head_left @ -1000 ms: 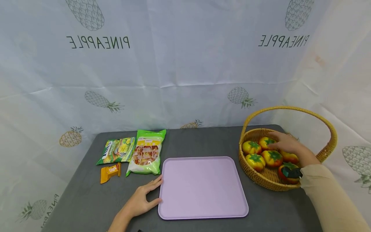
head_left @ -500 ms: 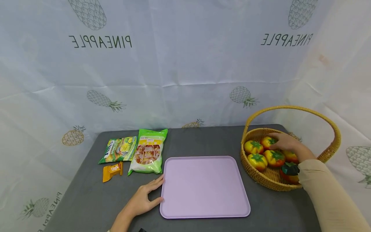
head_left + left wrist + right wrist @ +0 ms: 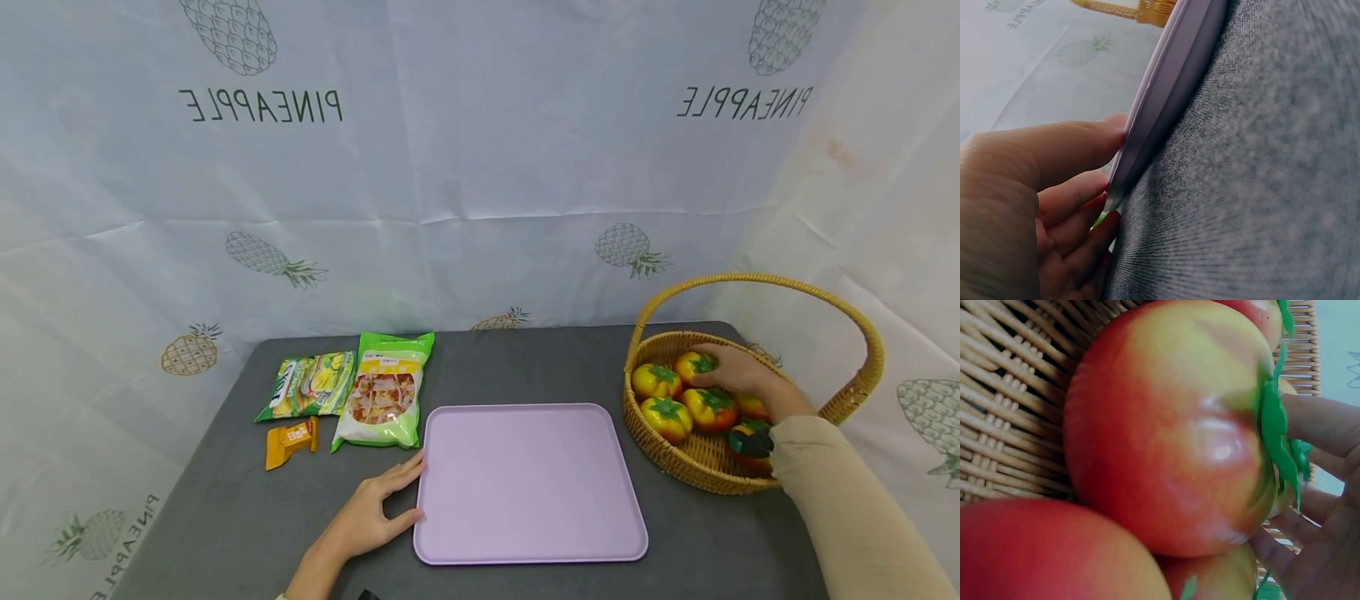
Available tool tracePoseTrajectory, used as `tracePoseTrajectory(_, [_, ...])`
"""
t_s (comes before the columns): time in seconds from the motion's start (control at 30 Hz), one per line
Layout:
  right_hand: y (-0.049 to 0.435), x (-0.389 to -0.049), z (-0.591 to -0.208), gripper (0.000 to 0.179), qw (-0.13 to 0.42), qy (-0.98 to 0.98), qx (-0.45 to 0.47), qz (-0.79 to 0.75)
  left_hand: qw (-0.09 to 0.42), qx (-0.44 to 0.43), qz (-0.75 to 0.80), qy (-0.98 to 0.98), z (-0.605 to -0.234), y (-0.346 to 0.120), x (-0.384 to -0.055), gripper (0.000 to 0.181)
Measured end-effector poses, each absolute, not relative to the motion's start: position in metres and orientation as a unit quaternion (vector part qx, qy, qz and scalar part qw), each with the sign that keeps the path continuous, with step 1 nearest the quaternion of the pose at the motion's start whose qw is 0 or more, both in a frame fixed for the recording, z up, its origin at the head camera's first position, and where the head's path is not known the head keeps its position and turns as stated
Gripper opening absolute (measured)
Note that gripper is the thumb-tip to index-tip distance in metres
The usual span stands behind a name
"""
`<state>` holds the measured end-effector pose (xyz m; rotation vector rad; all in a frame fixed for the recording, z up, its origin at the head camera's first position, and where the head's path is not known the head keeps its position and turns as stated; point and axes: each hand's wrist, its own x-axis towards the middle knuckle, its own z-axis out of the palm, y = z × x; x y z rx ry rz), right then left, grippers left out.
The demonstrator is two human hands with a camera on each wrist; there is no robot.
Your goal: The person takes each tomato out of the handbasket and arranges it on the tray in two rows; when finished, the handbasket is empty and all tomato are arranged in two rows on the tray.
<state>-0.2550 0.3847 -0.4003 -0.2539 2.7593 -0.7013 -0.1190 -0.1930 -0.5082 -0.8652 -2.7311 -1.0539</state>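
My left hand (image 3: 369, 514) rests at the left edge of a lilac tray (image 3: 528, 483), thumb and fingertips spread and touching its rim. In the left wrist view the thumb meets the rim of the tray (image 3: 1163, 81). My right hand (image 3: 738, 371) reaches into a wicker basket (image 3: 663, 458) and grips the rearmost persimmon (image 3: 692, 367), thumb in front and fingers over it. Several other yellow-red persimmons (image 3: 667, 419) with green leaves lie around it. In the right wrist view a near persimmon (image 3: 1172, 431) hides much of the gripped one.
Left of the tray lie a green-and-white food bag (image 3: 384, 396), a green-and-yellow packet (image 3: 311, 385) and a small orange packet (image 3: 289, 443). The basket's tall handle (image 3: 757, 277) arches over my right hand. A pineapple-print cloth (image 3: 480, 167) hangs behind the grey table (image 3: 517, 367).
The head view has shifted slightly. My right hand has settled a little closer around the rear persimmon. My left hand stays at the tray's edge.
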Motion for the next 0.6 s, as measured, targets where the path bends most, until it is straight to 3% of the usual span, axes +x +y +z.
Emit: tracePoseTrajectory(0.6, [0.383, -0.243, -0.379, 0.081, 0.088, 0.965, -0.094, -0.229, 0.044, -0.285, -0.351, -0.891, -0.508, -0.194, -0.118, 0.059])
